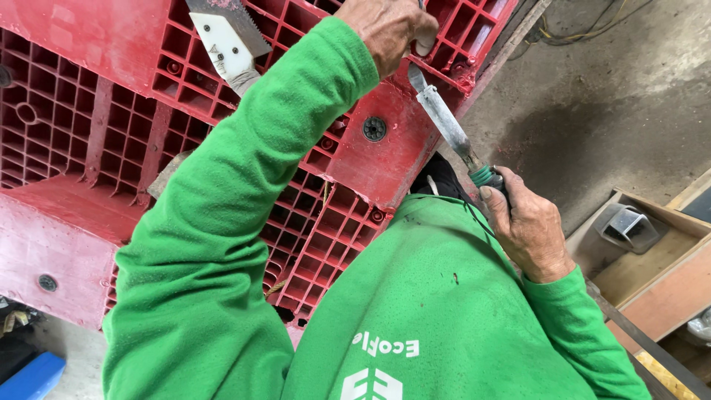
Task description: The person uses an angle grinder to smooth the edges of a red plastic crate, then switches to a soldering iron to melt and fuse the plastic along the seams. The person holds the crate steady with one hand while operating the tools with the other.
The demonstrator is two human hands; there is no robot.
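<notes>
A big red plastic pallet [89, 111] with a grid of ribs fills the left and middle of the view, propped up in front of me. My left hand [385, 33] reaches up in a green sleeve to the pallet's upper edge, fingers closed around a small pale piece [426, 46]. My right hand [529, 230] grips the green handle of a long flat metal blade tool [444, 118]. Its tip points up to the pallet edge just below my left hand. A white-handled serrated saw [226, 37] rests on the pallet at the top.
Grey concrete floor [615, 96] lies to the right, with cables [585, 30] at the top. A wooden box [652, 267] holding a metal bracket [629, 222] stands at the right. A blue object [33, 374] sits at the bottom left.
</notes>
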